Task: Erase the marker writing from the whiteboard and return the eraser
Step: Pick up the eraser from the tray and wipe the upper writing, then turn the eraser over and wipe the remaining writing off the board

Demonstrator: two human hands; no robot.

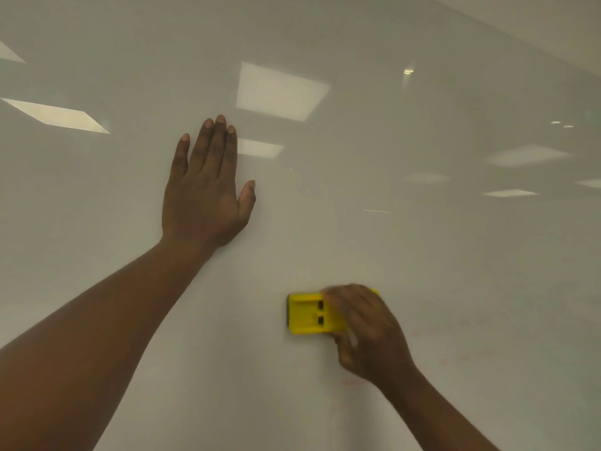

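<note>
A glossy whiteboard [422, 242] fills the whole view. My right hand [367, 333] grips a yellow eraser [307, 314] with a dark pad, held flat against the board low and right of centre; the hand is motion-blurred. My left hand [208, 187] lies flat on the board above and to the left, fingers straight and pointing up. Faint reddish marker traces [468, 356] show to the right of the eraser, and a fainter smear [353, 382] sits just below my right wrist.
Ceiling light panels reflect in the board surface [279, 91]. The board's upper edge meets a pale wall [553, 27] at the top right corner.
</note>
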